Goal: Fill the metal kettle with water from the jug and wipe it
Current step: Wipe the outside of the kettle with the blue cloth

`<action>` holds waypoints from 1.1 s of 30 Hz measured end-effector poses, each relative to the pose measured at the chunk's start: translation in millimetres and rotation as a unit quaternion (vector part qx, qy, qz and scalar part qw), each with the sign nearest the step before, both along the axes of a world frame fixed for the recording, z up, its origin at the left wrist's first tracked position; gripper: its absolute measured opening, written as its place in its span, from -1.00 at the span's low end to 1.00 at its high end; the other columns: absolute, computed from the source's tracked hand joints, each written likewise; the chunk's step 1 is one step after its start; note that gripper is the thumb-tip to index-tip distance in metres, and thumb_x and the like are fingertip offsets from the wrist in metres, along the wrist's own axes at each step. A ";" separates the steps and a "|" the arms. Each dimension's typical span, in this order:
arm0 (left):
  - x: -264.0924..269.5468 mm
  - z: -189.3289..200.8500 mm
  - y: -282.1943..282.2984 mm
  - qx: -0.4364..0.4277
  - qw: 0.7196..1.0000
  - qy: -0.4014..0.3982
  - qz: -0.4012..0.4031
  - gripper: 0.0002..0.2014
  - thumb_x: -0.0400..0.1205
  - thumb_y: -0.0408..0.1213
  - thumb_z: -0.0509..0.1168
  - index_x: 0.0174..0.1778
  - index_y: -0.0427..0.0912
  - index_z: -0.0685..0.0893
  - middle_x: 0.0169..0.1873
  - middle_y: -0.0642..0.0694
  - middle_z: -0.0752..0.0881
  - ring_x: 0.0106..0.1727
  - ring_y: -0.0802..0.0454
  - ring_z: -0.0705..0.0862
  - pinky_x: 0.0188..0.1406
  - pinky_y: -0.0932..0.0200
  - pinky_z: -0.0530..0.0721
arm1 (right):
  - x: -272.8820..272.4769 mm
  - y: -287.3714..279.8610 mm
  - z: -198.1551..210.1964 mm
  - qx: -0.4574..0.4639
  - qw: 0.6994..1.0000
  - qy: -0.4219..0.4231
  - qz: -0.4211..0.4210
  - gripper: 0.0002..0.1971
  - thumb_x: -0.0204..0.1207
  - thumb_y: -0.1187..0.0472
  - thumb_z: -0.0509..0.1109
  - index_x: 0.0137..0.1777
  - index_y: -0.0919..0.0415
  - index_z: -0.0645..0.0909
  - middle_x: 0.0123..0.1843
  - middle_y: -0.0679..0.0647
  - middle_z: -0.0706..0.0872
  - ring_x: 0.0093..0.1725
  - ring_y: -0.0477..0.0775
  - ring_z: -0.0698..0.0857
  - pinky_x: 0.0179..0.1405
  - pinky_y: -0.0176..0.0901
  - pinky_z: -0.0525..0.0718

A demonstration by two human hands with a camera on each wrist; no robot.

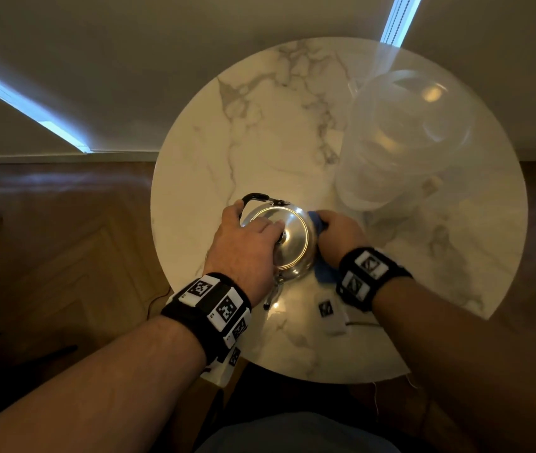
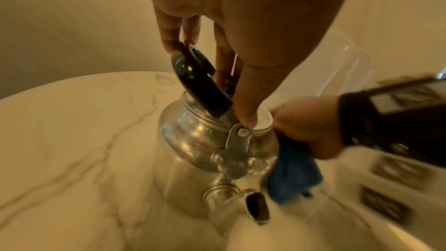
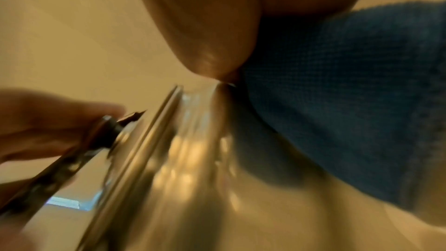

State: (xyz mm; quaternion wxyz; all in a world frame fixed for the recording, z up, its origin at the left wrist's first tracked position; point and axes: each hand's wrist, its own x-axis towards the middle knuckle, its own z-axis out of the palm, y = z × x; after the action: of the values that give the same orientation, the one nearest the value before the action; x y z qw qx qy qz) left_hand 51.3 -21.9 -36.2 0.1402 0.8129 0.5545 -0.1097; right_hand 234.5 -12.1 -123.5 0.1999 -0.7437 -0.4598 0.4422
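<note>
Warm, dim light is falling from above onto the marble table (image 1: 260,132), leaving the floor around it sinking into brown shadow. A bright ring of glare is gleaming on the kettle (image 1: 289,237) lid at the table's near side, with a small glint beside its spout. Beyond the table, two cold blue-white strips are blowing out. Straight lines are bowing toward the head view's edges. The right wrist view is smearing heavily, the blue cloth (image 3: 350,93) alone showing some weave.
</note>
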 end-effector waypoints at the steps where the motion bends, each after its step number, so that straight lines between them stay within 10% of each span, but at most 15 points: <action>1: -0.2 -0.4 0.1 0.001 1.000 -0.002 -0.001 -0.49 0.60 -0.11 0.46 0.49 0.12 0.56 0.43 0.19 0.64 0.68 -0.38 0.16 0.38 -0.10 0.54 | -0.7 14.4 1.8 0.000 0.999 0.032 -0.003 -0.77 0.60 0.20 0.35 0.09 -0.12 0.77 -0.13 -0.19 0.76 -0.09 -0.09 0.72 -0.20 -0.32 0.52; 10: -3.1 -1.9 -0.4 0.017 1.000 -0.015 -0.012 -0.35 0.42 -0.12 0.61 0.47 0.03 0.64 0.42 0.12 0.68 0.67 -0.43 0.25 0.40 -0.17 0.57 | 9.9 -19.9 22.6 0.119 0.987 0.001 0.110 -0.41 0.52 -0.13 0.03 0.39 -0.03 0.73 0.26 -0.01 0.81 0.19 -0.10 0.70 0.22 -0.31 0.55; 14: -3.1 -1.7 -1.4 0.009 1.000 -0.002 -0.021 -0.23 0.31 -0.08 0.68 0.48 0.03 0.63 0.41 0.12 0.69 0.66 -0.43 0.27 0.42 -0.14 0.57 | 12.9 -17.6 14.2 0.141 0.983 -0.004 0.121 -0.47 0.56 0.05 0.07 0.41 -0.03 0.72 0.26 -0.03 0.78 0.23 -0.03 0.67 0.29 -0.24 0.51; 19: -2.2 -2.0 -0.2 0.007 1.000 0.009 -0.026 -0.26 0.36 -0.05 0.65 0.49 0.05 0.61 0.41 0.12 0.68 0.64 -0.43 0.25 0.39 -0.15 0.58 | -0.3 41.1 30.6 0.101 0.972 -0.011 0.210 -0.63 0.40 0.26 0.17 0.02 0.05 0.77 -0.08 -0.04 0.77 -0.07 0.02 0.69 0.03 -0.13 0.63; 23: -0.9 -0.4 -1.4 0.022 0.999 -0.004 -0.022 -0.41 0.45 -0.11 0.58 0.44 0.02 0.65 0.38 0.09 0.71 0.62 -0.45 0.28 0.40 -0.15 0.57 | 5.7 29.7 17.4 0.058 0.992 0.057 0.101 -0.57 0.55 0.27 0.19 0.26 -0.06 0.77 0.08 -0.15 0.81 0.05 -0.18 0.73 0.13 -0.35 0.57; 26: -0.6 -0.9 -0.4 0.007 1.000 -0.006 -0.011 -0.44 0.50 -0.15 0.53 0.45 0.02 0.64 0.40 0.11 0.69 0.64 -0.45 0.23 0.38 -0.18 0.57 | 9.6 19.5 10.1 0.021 0.996 0.069 0.051 -0.67 0.72 0.26 0.23 0.27 -0.07 0.75 -0.07 -0.14 0.77 -0.15 -0.28 0.71 -0.20 -0.63 0.49; 30: 1.1 -1.4 0.1 0.010 1.000 -0.008 -0.003 -0.45 0.50 -0.17 0.53 0.44 0.05 0.63 0.41 0.13 0.67 0.65 -0.42 0.20 0.36 -0.16 0.58 | 8.5 4.0 12.9 0.042 0.997 0.052 0.048 -0.75 0.63 0.39 0.21 0.13 0.33 0.72 -0.05 0.27 0.81 -0.17 0.14 0.70 -0.26 -0.05 0.54; 33: 4.7 1.3 0.9 0.004 1.000 0.010 -0.005 -0.44 0.54 -0.14 0.49 0.48 0.10 0.57 0.51 0.16 0.57 0.69 -0.35 0.13 0.43 -0.10 0.54 | 16.5 -27.7 4.2 0.019 0.995 -0.006 0.098 -0.72 0.62 0.37 0.25 0.19 0.25 0.74 0.03 0.22 0.83 0.08 0.17 0.77 -0.10 -0.25 0.56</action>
State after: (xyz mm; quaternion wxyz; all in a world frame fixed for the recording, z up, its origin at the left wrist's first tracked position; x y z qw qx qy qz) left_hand 55.9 -21.0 -34.9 0.1307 0.8148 0.5527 -0.1163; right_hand 251.0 -39.8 -119.2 0.1669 -0.6938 -0.5401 0.4461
